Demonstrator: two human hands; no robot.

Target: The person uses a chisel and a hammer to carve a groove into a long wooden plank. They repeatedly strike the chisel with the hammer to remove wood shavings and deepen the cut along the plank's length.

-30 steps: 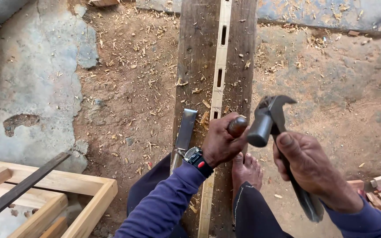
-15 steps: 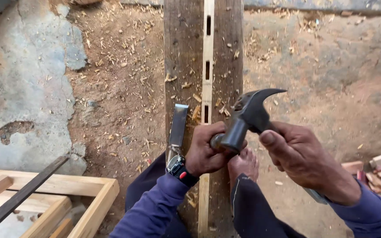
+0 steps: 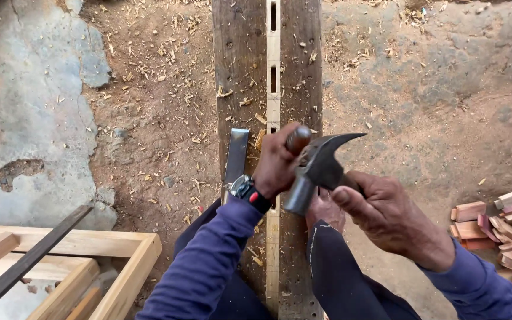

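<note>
Chisel (image 3: 297, 140) — only its rounded brown wooden handle top shows, poking out above the person's left hand (image 3: 278, 161), which is wrapped tight around it in a fist. It stands roughly upright over the pale wooden strip (image 3: 273, 77) with dark rectangular slots cut down its length. That strip lies along the middle of a dark weathered plank (image 3: 238, 65) running away from the person. Blade end of the chisel is hidden by the fist, can't tell where it meets the wood.

Right hand (image 3: 386, 216) is closed around the handle of a claw hammer (image 3: 318, 169); the steel head sits right against the chisel top, looks touching, claw pointing off to the right. A foot (image 3: 326, 210) shows just below the hammer head, pressed on the plank.

Left wrist wears a watch (image 3: 245, 188) with a dark band and a red spot. Both arms in blue-purple long sleeves (image 3: 208, 261). A flat metal tool (image 3: 236, 155), grey and blade-like, lies on the plank just left of the left hand.

Wood chips (image 3: 173, 71) are scattered over the dirt ground and the plank. Lower left — a light wooden frame (image 3: 120, 249) with a dark bar (image 3: 25, 264) laid across it. Far right edge, a pile of small reddish wood blocks (image 3: 505, 222), well apart from the hands. Grey concrete patch (image 3: 25, 95) on the left.
</note>
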